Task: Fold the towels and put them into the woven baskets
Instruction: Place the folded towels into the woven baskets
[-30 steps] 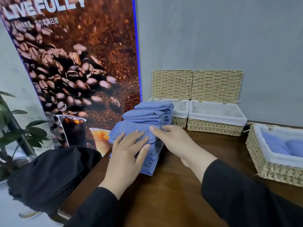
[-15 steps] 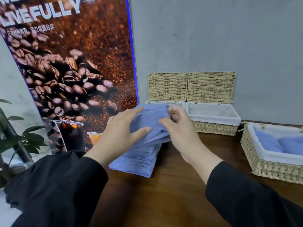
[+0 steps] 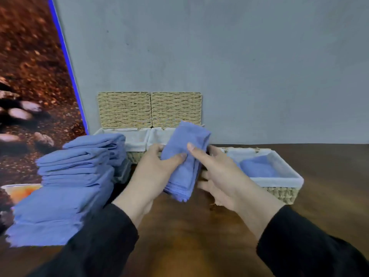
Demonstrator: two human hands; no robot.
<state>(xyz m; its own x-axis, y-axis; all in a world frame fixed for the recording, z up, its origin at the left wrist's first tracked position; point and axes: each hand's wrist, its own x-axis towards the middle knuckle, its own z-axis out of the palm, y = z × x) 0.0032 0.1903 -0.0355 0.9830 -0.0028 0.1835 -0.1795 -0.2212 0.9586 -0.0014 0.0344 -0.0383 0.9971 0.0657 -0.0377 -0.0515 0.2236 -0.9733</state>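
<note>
1. Behind everything, a grey wall (image 3: 239, 66) fills the background, and a coffee-bean poster (image 3: 30, 86) with a blue edge leans against it at the left.
2. Below the wall runs a dark wooden table (image 3: 189, 236) that carries all the other things.
3. On the table's left part lies a pile of blue towels (image 3: 65, 192), folded and stacked, with the widest ones at the bottom.
4. To the right stands a woven basket (image 3: 279, 188) with a white liner, and a folded blue towel (image 3: 257, 168) lies inside it.
5. Against the wall are two lidded woven baskets side by side, the left one (image 3: 123, 110) and the right one (image 3: 176, 108), both with lids raised and white liners showing.
6. Black sleeves (image 3: 99, 246) cover both forearms.
7. Between the hands, above the table and in front of the right lidded basket, is a folded blue towel held upright (image 3: 185, 156).
8. The left hand (image 3: 151, 172) grips that towel's left side, thumb across its front.
9. The right hand (image 3: 219, 176) holds the towel's right side, with the forefinger lying on the front and the other fingers curled behind.
</note>
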